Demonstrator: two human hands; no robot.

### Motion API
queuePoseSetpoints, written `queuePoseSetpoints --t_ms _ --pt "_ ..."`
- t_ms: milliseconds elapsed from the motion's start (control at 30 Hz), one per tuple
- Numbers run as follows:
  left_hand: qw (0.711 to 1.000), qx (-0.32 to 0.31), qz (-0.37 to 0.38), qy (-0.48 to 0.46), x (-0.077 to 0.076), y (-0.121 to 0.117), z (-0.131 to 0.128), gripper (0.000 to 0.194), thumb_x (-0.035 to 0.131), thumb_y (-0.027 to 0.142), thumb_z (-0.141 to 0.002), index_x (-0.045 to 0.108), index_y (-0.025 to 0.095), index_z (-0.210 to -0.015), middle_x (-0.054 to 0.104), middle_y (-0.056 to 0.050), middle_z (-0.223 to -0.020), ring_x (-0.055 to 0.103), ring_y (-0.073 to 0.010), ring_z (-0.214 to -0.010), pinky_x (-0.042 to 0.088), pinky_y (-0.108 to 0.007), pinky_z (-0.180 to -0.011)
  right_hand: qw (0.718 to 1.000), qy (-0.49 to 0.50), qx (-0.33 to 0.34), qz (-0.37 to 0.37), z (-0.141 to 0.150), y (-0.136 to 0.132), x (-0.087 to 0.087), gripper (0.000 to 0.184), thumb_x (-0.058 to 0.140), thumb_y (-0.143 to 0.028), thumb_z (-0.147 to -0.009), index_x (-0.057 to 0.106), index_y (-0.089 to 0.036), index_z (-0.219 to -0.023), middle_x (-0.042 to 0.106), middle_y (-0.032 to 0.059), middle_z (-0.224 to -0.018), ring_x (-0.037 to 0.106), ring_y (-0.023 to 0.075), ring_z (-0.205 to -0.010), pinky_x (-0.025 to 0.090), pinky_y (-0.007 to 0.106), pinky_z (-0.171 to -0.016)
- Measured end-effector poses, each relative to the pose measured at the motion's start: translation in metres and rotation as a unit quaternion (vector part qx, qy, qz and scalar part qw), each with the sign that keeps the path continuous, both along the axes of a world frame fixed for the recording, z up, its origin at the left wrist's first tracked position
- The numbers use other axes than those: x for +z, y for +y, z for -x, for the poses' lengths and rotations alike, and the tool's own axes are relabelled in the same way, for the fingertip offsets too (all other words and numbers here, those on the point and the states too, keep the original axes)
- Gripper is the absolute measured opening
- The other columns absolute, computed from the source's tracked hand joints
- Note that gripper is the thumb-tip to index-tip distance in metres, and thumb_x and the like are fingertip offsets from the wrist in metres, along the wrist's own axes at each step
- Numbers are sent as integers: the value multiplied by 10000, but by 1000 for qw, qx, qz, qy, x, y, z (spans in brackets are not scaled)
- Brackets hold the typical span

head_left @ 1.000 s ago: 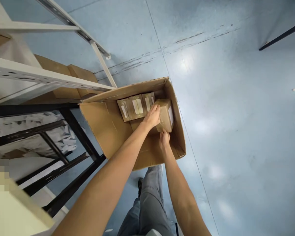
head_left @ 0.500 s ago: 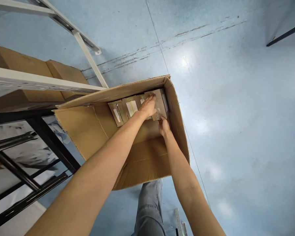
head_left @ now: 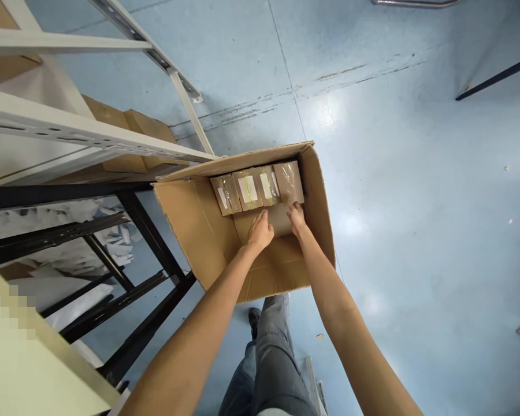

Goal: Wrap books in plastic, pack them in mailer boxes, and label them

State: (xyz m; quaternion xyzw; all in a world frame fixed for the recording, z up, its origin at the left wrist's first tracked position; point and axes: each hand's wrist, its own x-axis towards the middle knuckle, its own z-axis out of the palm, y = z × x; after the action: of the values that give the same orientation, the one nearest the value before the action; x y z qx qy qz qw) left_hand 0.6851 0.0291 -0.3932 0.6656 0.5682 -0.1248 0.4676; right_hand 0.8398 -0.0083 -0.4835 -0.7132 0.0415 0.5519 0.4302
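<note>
A large open cardboard carton (head_left: 177, 211) stands in front of me. Along its far wall runs a row of several small taped cardboard boxes, among them a left-end box (head_left: 224, 185), a box with a white label (head_left: 255, 199) and a right-end box (head_left: 288, 173). My left hand (head_left: 260, 232) hovers inside the carton, just below the row, fingers stretched out and holding nothing. At the lower edge of the right-end box is my right hand (head_left: 297, 219), its fingertips at the box and its thumb apart; whether they press on it I cannot tell.
A white metal rack (head_left: 112, 136) and a black metal frame (head_left: 143, 231) stand left of the carton. Brown boxes (head_left: 151, 136) sit behind the rack. A pale yellow panel (head_left: 26, 358) fills the lower left. Blue floor (head_left: 416, 231) spreads to the right.
My left hand has come off the right-end box and moved back toward me. That box now lines up with the row. My right hand stays near its lower edge. The view has shifted.
</note>
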Motion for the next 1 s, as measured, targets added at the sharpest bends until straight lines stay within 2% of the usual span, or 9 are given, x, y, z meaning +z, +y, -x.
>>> queuePoseSetpoints --t_ms 167,333,433,500,600,700,767,900,1000 --pt "1000 2 -8 6 1 6 11 662 516 145 -966 447 64 -1620 500 -243 -1660 465 -341 -1571 322 -533 -1339 995 -64 78 19 -2 2 12 715 730 -213 -874 563 -147 -1565 476 109 -1709 323 231 -1651 189 384 -1363" --pt "1000 8 2 18 -1 -11 21 616 514 133 -962 501 59 -1574 584 -266 -1577 535 -341 -1516 396 -525 -1285 991 -87 104 13 1 0 18 596 780 -215 -841 679 -164 -1427 566 100 -1641 372 255 -1629 215 401 -1360" --pt "998 7 45 42 17 -30 27 537 517 115 -969 568 27 -1497 631 -293 -1508 582 -348 -1471 424 -502 -1254 993 -67 96 25 13 -22 41 488 827 -283 -826 749 -178 -1296 683 121 -1510 449 281 -1586 248 441 -1350" --pt "996 25 73 41 40 -44 31 500 523 107 -977 594 28 -1466 637 -293 -1500 593 -349 -1460 424 -493 -1249 993 -66 97 23 25 -43 67 447 838 -346 -828 769 -175 -1235 726 142 -1438 505 290 -1547 295 458 -1330" --pt "990 96 100 -1 85 -67 41 470 510 80 -988 624 90 -1444 669 -246 -1484 618 -317 -1438 436 -479 -1240 989 -89 121 0 44 -76 117 495 843 -439 -824 762 -168 -1231 727 153 -1437 592 295 -1467 366 485 -1294" --pt "987 120 100 -46 136 -89 57 392 501 58 -988 702 124 -1318 780 -189 -1311 726 -267 -1284 528 -412 -1142 985 -101 138 -22 64 -99 169 525 852 -522 -800 771 -174 -1185 753 158 -1389 664 309 -1377 413 530 -1262" --pt "983 131 96 -85 169 -103 74 307 517 70 -980 757 166 -1147 827 -130 -1184 775 -236 -1159 571 -368 -1063 981 -114 152 -42 79 -110 205 523 860 -577 -779 789 -187 -1120 782 157 -1325 688 318 -1340 437 548 -1242" --pt "959 169 79 -212 233 -133 127 218 559 146 -954 767 210 -965 841 -83 -1078 790 -230 -1065 584 -355 -1013 964 -152 202 -88 120 -127 284 591 823 -721 -757 812 -217 -1066 812 161 -1245 727 353 -1268 501 561 -1183" --pt "939 198 33 -281 281 -157 186 153 617 201 -904 768 225 -918 842 -74 -1027 793 -240 -1020 592 -359 -987 945 -200 229 -123 165 -141 347 643 748 -776 -805 812 -216 -1112 820 175 -1216 754 370 -1211 550 561 -1119"
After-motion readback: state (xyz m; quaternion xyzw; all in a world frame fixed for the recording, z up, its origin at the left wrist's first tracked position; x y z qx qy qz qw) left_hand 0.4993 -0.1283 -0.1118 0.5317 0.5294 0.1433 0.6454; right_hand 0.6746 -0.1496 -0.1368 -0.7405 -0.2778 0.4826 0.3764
